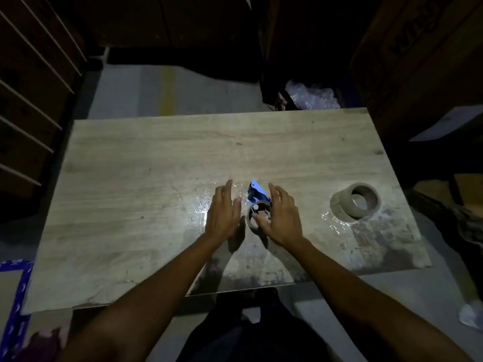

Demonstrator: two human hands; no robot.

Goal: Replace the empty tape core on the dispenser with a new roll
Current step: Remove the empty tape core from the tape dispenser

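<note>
A blue tape dispenser (256, 193) lies in the middle of the wooden table (130, 184), with a thin brown empty core (251, 222) on its hub. My right hand (281, 215) rests against the core's right side, its thumb on the hub; whether it grips is unclear. My left hand (223, 212) hovers just left of the dispenser, fingers straight and apart, holding nothing. A full brown tape roll (354, 201) lies on the table to the right, well apart from both hands.
Shiny scraps of clear tape (333, 222) stick to the table near the new roll and left of the dispenser. Cardboard boxes (418, 61) and bubble wrap (311, 96) stand beyond the far right edge. Shelving (31, 87) lines the left.
</note>
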